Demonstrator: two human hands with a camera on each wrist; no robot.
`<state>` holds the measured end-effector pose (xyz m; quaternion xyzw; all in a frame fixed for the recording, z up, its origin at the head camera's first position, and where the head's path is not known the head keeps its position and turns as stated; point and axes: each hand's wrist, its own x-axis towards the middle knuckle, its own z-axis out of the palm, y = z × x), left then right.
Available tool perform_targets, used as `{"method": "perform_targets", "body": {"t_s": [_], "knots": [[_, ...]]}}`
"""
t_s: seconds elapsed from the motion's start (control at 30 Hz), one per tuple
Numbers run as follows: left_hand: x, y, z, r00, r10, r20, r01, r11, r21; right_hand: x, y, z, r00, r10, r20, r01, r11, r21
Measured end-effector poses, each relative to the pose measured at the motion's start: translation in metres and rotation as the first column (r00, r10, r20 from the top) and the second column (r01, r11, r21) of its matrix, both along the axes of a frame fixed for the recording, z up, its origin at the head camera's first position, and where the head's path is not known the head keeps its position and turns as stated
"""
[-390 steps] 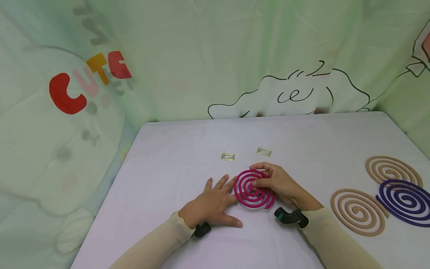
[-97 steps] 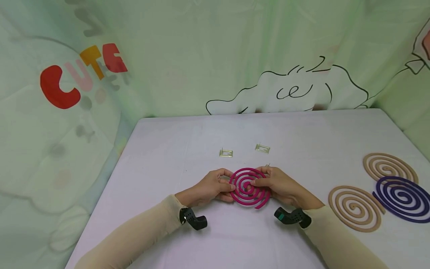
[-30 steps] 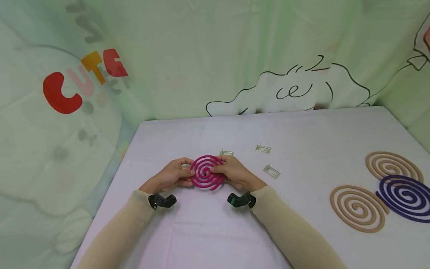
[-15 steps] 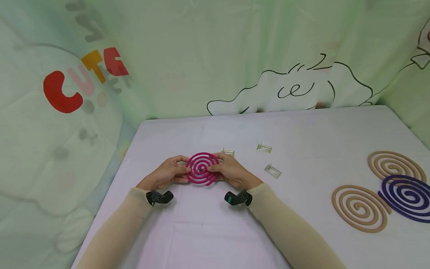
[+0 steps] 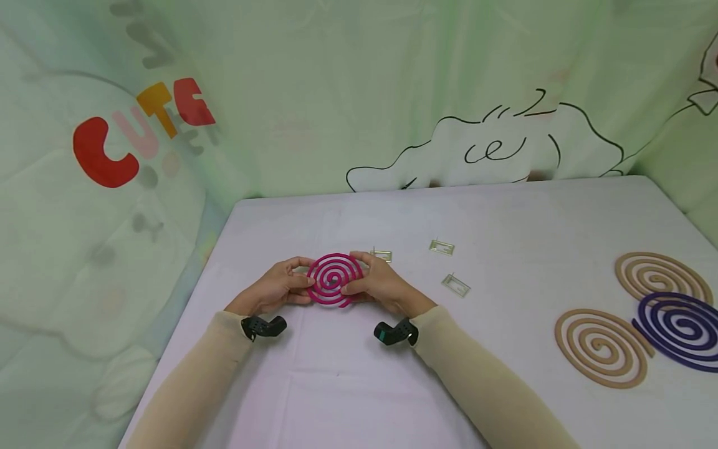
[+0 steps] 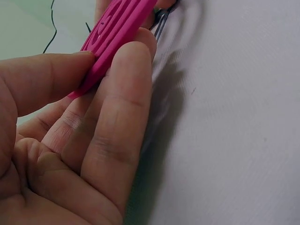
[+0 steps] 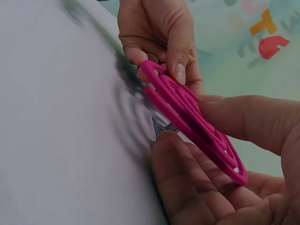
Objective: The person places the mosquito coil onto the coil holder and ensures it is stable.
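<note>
Both hands hold a magenta mosquito coil (image 5: 334, 279) above the table, left of the metal coil stands. The left hand (image 5: 280, 287) pinches its left edge, thumb on top and fingers beneath, as the left wrist view shows. On the other side, the right hand (image 5: 381, 285) has its thumb on the coil's upper face and its fingers under it. Below the coil in the right wrist view, a small dark metal coil stand (image 7: 161, 126) shows at the right fingertips; the coil and fingers hide much of it.
Several flat metal stands lie beyond and right of the hands: one near stand (image 5: 382, 255), one farther back (image 5: 442, 247) and one to the right (image 5: 456, 285). Two tan coils (image 5: 601, 349) and a dark purple coil (image 5: 681, 327) lie at the table's right, partly overlapping.
Earlier the left hand lay flat on the table; it now grips the coil too. Both hands have carried the coil leftward, uncovering a stand on the right. Lately they have shifted only slightly.
</note>
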<state>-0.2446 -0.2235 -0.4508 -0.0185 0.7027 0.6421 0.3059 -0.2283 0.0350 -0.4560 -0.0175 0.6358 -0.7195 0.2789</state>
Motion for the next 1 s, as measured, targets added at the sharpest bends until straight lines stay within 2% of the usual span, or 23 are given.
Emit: {"method": "perform_targets", "body": {"t_s": [0.53,0.87,1.0], "knots": [[0.001,-0.007,-0.004,1.000,-0.007,-0.008,0.007,1.000,0.010,-0.001,0.002,0.001,0.990,0.081,-0.113,-0.068,0.991,0.114],[0.000,-0.010,-0.001,1.000,0.010,-0.025,-0.010,1.000,0.004,-0.001,0.002,0.002,0.984,0.110,-0.142,-0.091,0.987,0.133],[0.000,-0.011,-0.002,1.000,0.000,-0.020,0.001,1.000,0.008,0.000,0.003,0.002,0.982,0.107,-0.153,-0.083,0.984,0.155]]}}
